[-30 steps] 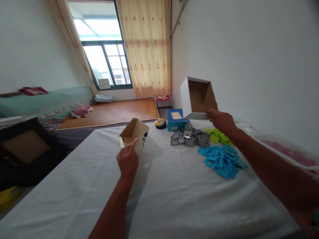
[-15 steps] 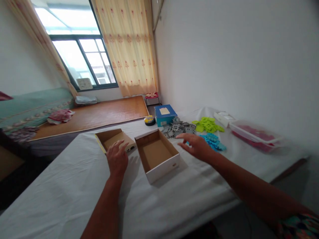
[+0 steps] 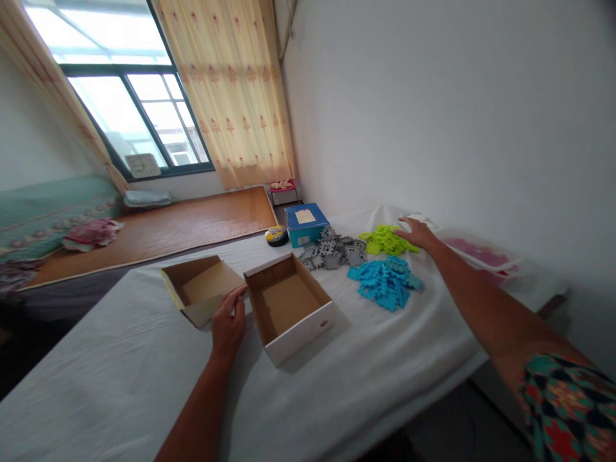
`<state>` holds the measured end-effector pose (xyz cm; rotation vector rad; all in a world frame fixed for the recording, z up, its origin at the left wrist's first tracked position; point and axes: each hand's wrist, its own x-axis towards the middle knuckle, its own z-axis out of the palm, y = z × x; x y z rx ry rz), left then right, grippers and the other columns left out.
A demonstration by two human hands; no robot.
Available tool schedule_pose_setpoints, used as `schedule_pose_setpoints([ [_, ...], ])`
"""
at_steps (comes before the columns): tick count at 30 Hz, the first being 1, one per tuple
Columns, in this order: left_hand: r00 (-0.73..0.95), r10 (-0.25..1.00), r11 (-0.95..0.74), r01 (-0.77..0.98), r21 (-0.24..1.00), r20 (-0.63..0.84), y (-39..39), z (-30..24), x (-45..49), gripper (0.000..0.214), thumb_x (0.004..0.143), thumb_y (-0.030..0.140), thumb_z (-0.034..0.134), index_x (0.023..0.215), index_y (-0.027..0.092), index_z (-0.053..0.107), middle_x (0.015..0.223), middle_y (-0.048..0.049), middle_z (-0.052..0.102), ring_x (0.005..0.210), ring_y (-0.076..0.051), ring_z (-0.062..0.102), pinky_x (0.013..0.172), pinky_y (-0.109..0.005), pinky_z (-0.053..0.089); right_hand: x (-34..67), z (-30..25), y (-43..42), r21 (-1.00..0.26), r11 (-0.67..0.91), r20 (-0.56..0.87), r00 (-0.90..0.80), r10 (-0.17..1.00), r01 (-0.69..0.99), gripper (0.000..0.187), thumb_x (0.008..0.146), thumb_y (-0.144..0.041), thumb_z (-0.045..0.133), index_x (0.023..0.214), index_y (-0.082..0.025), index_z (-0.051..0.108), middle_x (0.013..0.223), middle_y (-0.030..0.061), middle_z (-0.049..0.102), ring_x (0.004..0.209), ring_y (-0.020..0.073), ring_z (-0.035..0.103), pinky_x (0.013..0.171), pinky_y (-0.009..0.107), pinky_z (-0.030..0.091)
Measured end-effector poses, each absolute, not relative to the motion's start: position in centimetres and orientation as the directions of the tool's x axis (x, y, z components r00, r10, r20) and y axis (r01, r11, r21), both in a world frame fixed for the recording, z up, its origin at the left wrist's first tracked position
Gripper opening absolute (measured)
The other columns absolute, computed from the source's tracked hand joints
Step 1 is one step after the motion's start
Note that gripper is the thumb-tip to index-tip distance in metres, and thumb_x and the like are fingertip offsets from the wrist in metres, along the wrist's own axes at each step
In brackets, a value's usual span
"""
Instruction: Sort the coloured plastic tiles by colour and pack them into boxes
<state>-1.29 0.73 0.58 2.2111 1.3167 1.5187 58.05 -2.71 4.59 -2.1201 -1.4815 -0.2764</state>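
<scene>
My left hand [image 3: 229,321] is at the gap between two open cardboard boxes. Its fingertips reach the left wall of the white box [image 3: 301,335], and whether they press on it I cannot tell. On the other side of that hand lies a shallower yellow-edged box [image 3: 195,316]. My right hand [image 3: 418,233] is stretched out over the right end of a pile of lime-green pieces [image 3: 385,239], fingers apart, with nothing seen in it. Nearer to me sits a heap of blue notched pieces [image 3: 386,282]. Grey notched pieces [image 3: 332,249] are heaped left of the green ones.
Behind the grey heap stands a blue box [image 3: 306,224], with a round yellow-and-black tin [image 3: 276,236] beside it. A clear plastic container [image 3: 486,253] with pink-red contents is by the wall, partly behind my right arm. White cloth [image 3: 120,359] covers the table.
My right hand has moved right and away from me, from beside the white box to the green pile. My left hand has come down from above the yellow-edged box to the white box's side.
</scene>
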Motion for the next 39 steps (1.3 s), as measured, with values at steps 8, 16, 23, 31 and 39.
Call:
schedule_pose_setpoints([
  [8,0.111,0.761,-0.573,0.577,0.582,0.639,0.6,0.5,-1.5,0.034,0.09,0.033,0.041,0.109,0.018,0.065,0.108,-0.0097,0.067,0.107,-0.023,0.06,0.1,-0.04,0.044,53.7,5.7,-3.2,-0.327,-0.055,0.1,0.092,0.991,0.943,0.067,0.083,-0.069,0.042,0.127,-0.022,0.06,0.135,0.0086,0.058,0.126,0.0303,0.05,0.107,0.043,0.037],
  [16,0.11,0.765,-0.563,0.592,0.576,0.635,0.4,0.9,-1.3,0.033,0.089,0.031,0.041,0.108,0.019,0.066,0.108,-0.0085,0.067,0.103,-0.022,0.062,0.095,-0.038,0.047,48.5,3.1,-7.7,-0.315,0.105,0.047,-0.095,0.994,0.943,0.088,0.066,-0.071,0.065,0.139,-0.025,0.051,0.142,0.0111,0.05,0.133,0.0349,0.043,0.109,0.051,0.034],
  [23,0.112,0.772,-0.559,0.588,0.584,0.626,0.3,0.9,-1.3,0.032,0.089,0.031,0.041,0.108,0.019,0.065,0.108,-0.0083,0.067,0.1,-0.021,0.062,0.087,-0.035,0.051,49.9,3.6,-7.2,-0.358,0.222,0.022,-0.229,0.973,0.907,0.072,0.071,-0.067,0.064,0.133,-0.031,0.057,0.133,0.0045,0.059,0.122,0.0293,0.055,0.103,0.043,0.043],
  [31,0.113,0.784,-0.555,0.568,0.608,0.61,0.5,0.6,-1.6,0.033,0.09,0.032,0.042,0.111,0.019,0.064,0.111,-0.0088,0.066,0.101,-0.021,0.062,0.091,-0.037,0.049,56.8,4.6,1.3,-0.075,-0.243,0.101,0.25,0.963,0.967,0.117,0.052,-0.063,0.079,0.15,-0.022,0.03,0.156,0.0183,0.024,0.138,0.0439,0.027,0.108,0.058,0.028],
  [39,0.115,0.798,-0.542,0.567,0.621,0.592,0.4,0.4,-1.9,0.033,0.09,0.032,0.042,0.113,0.02,0.063,0.114,-0.0087,0.065,0.104,-0.021,0.062,0.09,-0.036,0.05,59.4,2.2,4.9,-0.058,-0.298,-0.074,0.293,0.953,0.953,0.113,0.042,-0.053,0.087,0.143,-0.032,0.041,0.153,0.0154,0.027,0.128,0.0432,0.043,0.099,0.055,0.039],
])
